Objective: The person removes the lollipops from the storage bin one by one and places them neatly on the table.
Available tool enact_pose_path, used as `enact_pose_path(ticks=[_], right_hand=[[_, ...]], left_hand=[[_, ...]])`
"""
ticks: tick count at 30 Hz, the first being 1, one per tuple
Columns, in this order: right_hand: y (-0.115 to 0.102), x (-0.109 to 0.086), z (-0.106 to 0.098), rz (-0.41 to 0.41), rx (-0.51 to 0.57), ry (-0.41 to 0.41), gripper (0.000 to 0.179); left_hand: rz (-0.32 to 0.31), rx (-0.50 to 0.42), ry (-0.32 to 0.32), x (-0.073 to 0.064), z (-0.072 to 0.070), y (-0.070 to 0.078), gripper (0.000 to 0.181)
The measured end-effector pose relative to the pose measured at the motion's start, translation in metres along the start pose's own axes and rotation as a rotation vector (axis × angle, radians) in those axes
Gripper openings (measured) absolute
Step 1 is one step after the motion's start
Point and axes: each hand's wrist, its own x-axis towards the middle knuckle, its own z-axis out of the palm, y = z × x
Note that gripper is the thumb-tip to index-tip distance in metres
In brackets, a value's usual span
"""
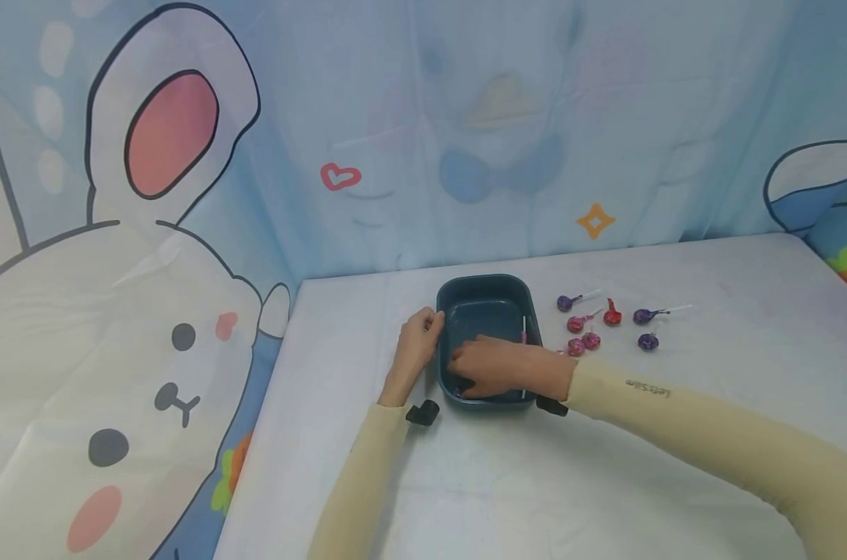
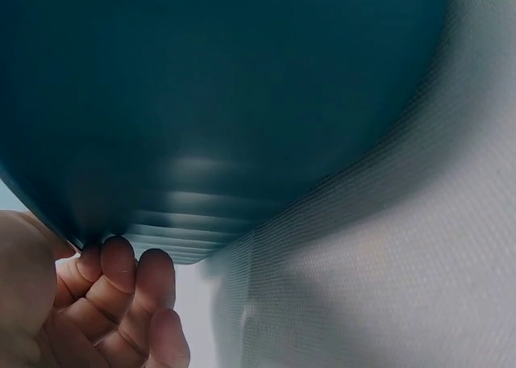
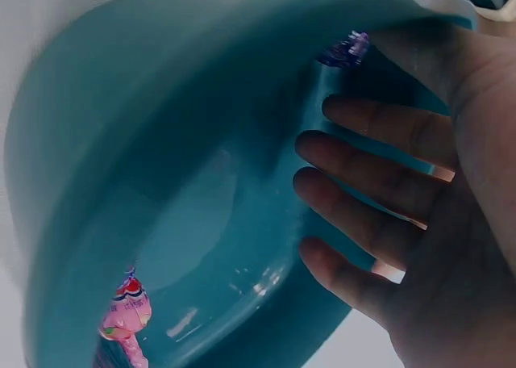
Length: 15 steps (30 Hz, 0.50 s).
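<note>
A dark teal rectangular tub (image 1: 489,311) with rounded corners stands on the white-covered table. At its left side my left hand (image 1: 416,340) pinches the rim, and the left wrist view shows those curled fingertips (image 2: 118,263) right against the tub's outer wall. My right hand (image 1: 493,365) reaches down inside, its fingers (image 3: 371,170) spread and loosely extended. Close to that thumb lies a purple-wrapped lollipop (image 3: 347,52) in the tub's near left corner. Along the right inner wall rests a pink-wrapped lollipop (image 3: 129,310).
Right of the tub, several wrapped lollipops lie on the table: purple ones (image 1: 643,316), pink ones (image 1: 575,324) and a red one (image 1: 612,315). Behind the table hangs a blue cartoon curtain (image 1: 409,117); a printed rabbit covers the cloth on the left.
</note>
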Motion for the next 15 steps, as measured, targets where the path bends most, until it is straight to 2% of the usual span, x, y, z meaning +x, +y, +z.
enact_pose_path(ticks=[15], right_hand=[[-0.0058, 0.0053, 0.0075, -0.03, -0.038, 0.008, 0.017]], left_hand=[[-0.003, -0.021, -0.016, -0.0002, -0.0006, -0.0005, 0.032]])
